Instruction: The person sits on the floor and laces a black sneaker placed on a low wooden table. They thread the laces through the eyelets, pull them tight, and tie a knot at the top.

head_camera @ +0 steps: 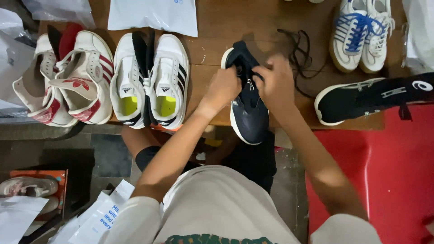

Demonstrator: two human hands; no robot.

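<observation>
Dark shoe [247, 113]: I log it on the wooden table [212, 31], heel over the near edge.
Left hand [222, 88]: I see it closed on the shoe's upper.
Right hand [276, 83]: closed on the same upper, just beside the left.
Loose black lace [300, 49]: beyond the hands.
White pair [149, 79]: left of the shoe.
Black high shoe [370, 97]: right.

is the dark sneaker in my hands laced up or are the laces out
Laces out, apparently. The dark sneaker shows no lacing, and a loose black lace lies on the table beside it; both hands cover the eyelets.
</observation>
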